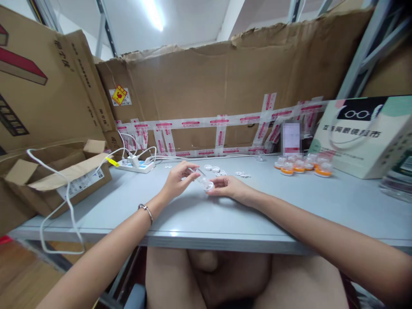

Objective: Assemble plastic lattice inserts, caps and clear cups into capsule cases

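Above the middle of the table, my left hand (180, 177) pinches a small clear plastic piece (201, 175) between thumb and fingers. Close by, my right hand (233, 189) grips a small white round part (208, 186) by its side. The clear piece is right at the white part's rim; whether they are joined I cannot tell. Just behind my hands lie white rings (215, 169) and small white pieces (242, 174), too small to make out fully.
Several clear containers with orange bases (299, 167) stand at the right, before a phone-like screen (291, 137). Further right are a paper bag (350, 141) and a clear bottle (399, 180). A power strip (135, 166) with white cables and an open carton (64, 171) occupy the left.
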A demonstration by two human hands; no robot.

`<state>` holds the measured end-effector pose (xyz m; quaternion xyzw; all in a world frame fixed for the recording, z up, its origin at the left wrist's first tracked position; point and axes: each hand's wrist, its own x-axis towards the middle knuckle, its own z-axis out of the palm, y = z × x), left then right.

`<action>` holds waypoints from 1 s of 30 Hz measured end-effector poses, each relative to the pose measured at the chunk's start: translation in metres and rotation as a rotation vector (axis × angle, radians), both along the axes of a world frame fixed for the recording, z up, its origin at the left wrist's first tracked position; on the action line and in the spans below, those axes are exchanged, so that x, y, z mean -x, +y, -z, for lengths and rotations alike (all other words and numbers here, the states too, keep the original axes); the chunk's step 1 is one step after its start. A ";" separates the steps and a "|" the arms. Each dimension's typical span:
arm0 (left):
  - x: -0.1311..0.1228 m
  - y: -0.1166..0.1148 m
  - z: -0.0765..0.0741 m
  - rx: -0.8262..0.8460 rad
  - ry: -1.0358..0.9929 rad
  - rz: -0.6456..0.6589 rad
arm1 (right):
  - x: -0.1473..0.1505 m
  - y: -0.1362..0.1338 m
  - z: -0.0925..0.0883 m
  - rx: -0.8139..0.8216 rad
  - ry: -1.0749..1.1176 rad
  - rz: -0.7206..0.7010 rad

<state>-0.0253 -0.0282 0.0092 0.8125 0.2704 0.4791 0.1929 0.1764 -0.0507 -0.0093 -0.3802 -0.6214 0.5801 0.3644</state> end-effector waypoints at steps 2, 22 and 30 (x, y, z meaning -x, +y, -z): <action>-0.001 -0.001 -0.001 -0.018 0.004 0.011 | 0.001 -0.001 -0.002 -0.022 -0.011 -0.003; -0.015 -0.080 -0.044 0.247 -0.148 0.148 | 0.004 -0.064 -0.046 -0.088 0.215 -0.100; -0.032 -0.132 -0.020 0.398 -0.481 0.181 | 0.023 -0.121 -0.031 -0.047 0.509 -0.072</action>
